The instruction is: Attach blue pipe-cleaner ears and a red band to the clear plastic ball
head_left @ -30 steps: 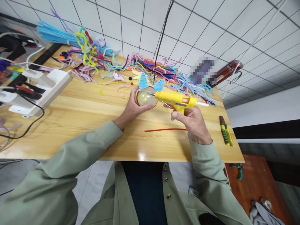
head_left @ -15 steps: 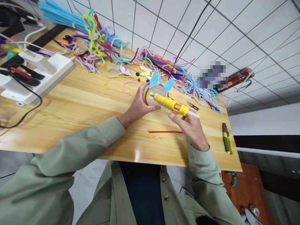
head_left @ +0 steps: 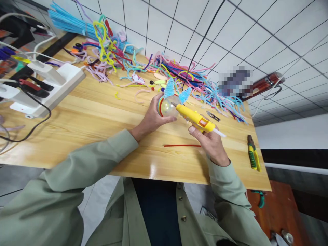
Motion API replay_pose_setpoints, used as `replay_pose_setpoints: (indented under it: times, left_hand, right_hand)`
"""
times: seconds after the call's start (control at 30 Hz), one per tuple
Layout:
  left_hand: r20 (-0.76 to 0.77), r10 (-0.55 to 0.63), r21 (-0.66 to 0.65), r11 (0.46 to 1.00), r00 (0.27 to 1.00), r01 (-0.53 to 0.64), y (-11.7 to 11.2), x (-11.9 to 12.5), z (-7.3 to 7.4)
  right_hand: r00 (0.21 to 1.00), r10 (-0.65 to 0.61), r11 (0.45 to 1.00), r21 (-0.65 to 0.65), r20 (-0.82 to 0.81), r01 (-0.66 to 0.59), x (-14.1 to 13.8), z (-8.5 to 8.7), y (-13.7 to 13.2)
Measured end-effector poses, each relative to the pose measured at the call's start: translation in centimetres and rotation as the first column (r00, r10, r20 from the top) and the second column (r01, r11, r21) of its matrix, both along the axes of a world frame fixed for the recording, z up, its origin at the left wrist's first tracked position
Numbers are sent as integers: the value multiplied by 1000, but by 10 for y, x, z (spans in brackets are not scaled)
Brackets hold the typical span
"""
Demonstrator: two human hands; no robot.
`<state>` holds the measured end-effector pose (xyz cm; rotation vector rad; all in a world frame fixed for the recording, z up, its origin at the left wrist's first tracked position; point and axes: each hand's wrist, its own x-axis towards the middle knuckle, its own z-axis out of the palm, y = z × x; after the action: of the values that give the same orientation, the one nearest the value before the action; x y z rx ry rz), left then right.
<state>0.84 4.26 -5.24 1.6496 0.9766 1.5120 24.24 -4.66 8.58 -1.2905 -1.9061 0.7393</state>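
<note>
Two hands were busy and not touching each other. The left hand (head_left: 153, 116) was wrapped around a clear ball (head_left: 167, 107), fingers behind it and thumb along the near side. The right hand (head_left: 213, 143) was closed on a yellow glue gun (head_left: 196, 118), its nozzle pointing at the ball; couldn't tell if the tip was actually touching. A white stick poked out of the gun's back end. The ball sat over the middle of the table (head_left: 102, 118), a bit nearer the far edge than the near one, and had a rainbow band round its left side plus two blue flaps (head_left: 169, 89) sticking up on top.

A red stem (head_left: 182, 145) lay parallel-ish to the near edge, one end hidden by the right hand. Small snips (head_left: 213, 116) were just past the gun, and green-and-yellow pliers (head_left: 253, 153) lay beside the right edge, up from the near right corner.

Along the far edge ran a messy pile of fuzzy stems (head_left: 176, 73), with a blue bundle (head_left: 69, 25) at the far left corner. A white power strip (head_left: 64, 80) full of plugs took up the left end. Beyond the far right corner stood a tilted-looking red flask (head_left: 269, 83).
</note>
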Motion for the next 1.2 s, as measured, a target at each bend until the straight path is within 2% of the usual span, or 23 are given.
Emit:
replay_pose_setpoints:
  times: [0.13,0.23,0.4,0.67,0.8,1.0,1.2]
  left_hand:
    - [-32,27,4,1000,999,-26,1,-1,-1]
    - [-66,24,30,999,998,-22,1,-2,0]
    - [-117,25,65,998,993,-17,-1,-4,4]
    - [-184,21,137,991,983,5,-4,-4,13]
    - [-177,28,172,985,984,3,-5,-1,14]
    - [-185,14,144,989,983,14,-7,-1,17]
    - [-72,-17,124,992,997,26,-7,2,21]
  right_hand:
    - [992,97,991,83,75,-103,-2,3,-1]
    - [987,134,986,87,87,-142,-5,6,-2]
    - [985,112,992,41,129,-118,-5,5,-3]
    - [962,112,983,117,247,-145,-10,2,-4]
    - [955,117,976,149,271,-161,-12,1,-6]
    - [938,125,967,171,323,-187,-11,3,-9]
    - [935,103,973,159,339,-165,-11,6,-10]
